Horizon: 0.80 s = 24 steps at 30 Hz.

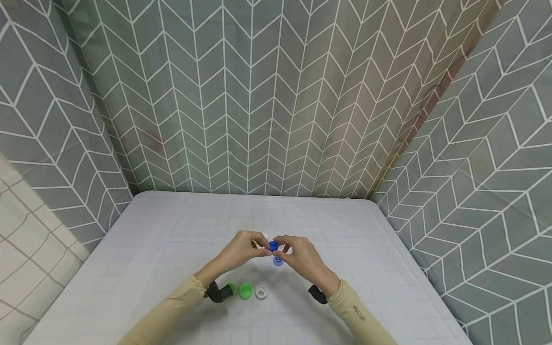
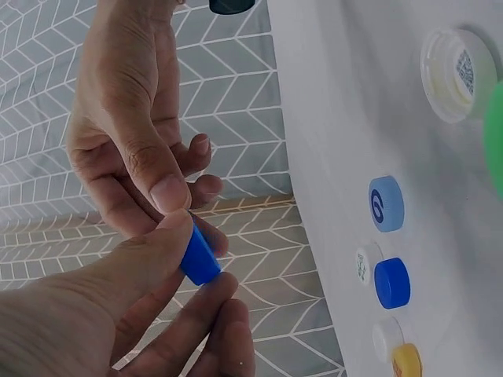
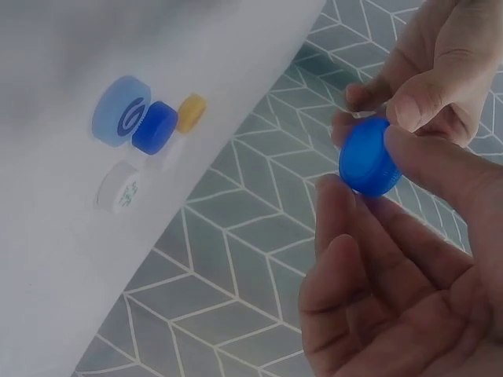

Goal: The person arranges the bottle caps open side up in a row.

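Observation:
Raised above the table, a blue bottle cap (image 1: 273, 246) is pinched between both hands. My left hand (image 1: 242, 250) grips its left edge between thumb and fingers, while my right hand (image 1: 303, 257) holds the right edge with thumb and fingertips. In the right wrist view the blue cap (image 3: 368, 157) is tilted, with a hollow-looking face toward the camera. Below the hands lie a light blue cap (image 2: 387, 204) with a dark mark, a dark blue cap (image 2: 392, 283), a white cap (image 3: 118, 187) with green print and a yellow cap (image 2: 407, 360).
Nearer the person on the white table (image 1: 194, 215) sit a bright green cap (image 1: 245, 291) and a white cap (image 1: 261, 292) with a printed code inside. Another green cap (image 1: 232, 287) is partly hidden by the left wrist camera. Patterned curtains (image 1: 250, 96) surround the table.

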Each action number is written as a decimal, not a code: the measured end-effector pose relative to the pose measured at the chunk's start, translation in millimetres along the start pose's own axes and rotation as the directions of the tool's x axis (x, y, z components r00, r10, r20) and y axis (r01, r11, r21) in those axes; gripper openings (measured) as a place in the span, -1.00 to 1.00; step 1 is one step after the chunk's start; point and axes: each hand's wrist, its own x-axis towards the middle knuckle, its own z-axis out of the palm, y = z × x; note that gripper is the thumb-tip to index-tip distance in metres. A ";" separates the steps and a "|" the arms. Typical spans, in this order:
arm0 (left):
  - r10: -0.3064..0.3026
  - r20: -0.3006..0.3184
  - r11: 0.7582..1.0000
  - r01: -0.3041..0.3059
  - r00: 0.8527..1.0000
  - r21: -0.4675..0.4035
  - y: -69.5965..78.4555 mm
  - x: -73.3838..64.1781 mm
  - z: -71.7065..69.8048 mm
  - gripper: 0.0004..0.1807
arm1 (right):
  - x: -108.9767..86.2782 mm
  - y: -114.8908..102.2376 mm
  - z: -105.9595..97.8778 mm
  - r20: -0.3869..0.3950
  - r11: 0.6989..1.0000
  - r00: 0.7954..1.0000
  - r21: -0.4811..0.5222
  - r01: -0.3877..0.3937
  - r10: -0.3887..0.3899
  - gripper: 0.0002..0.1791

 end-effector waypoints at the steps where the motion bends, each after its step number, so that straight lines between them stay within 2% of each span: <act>1: 0.004 -0.003 1.000 -0.004 1.000 0.003 0.2 0.0 0.1 -0.87 | -0.1 0.0 0.3 -0.002 1.000 1.000 0.001 0.001 -0.001 -0.63; 10: -0.011 0.003 1.000 0.011 1.000 0.028 0.9 0.7 1.9 -0.49 | -1.9 0.2 1.3 0.004 1.000 1.000 -0.005 0.007 -0.007 -0.64; 17: 0.029 0.002 0.999 -0.029 1.000 0.030 -0.4 0.6 2.8 -0.58 | -3.0 0.1 1.8 0.001 1.000 1.000 -0.018 -0.008 0.008 -0.64; 24: 0.024 0.008 0.999 -0.025 1.000 0.048 0.3 1.0 2.9 -0.64 | -2.5 0.5 1.5 -0.002 1.000 1.000 -0.013 0.002 -0.002 -0.65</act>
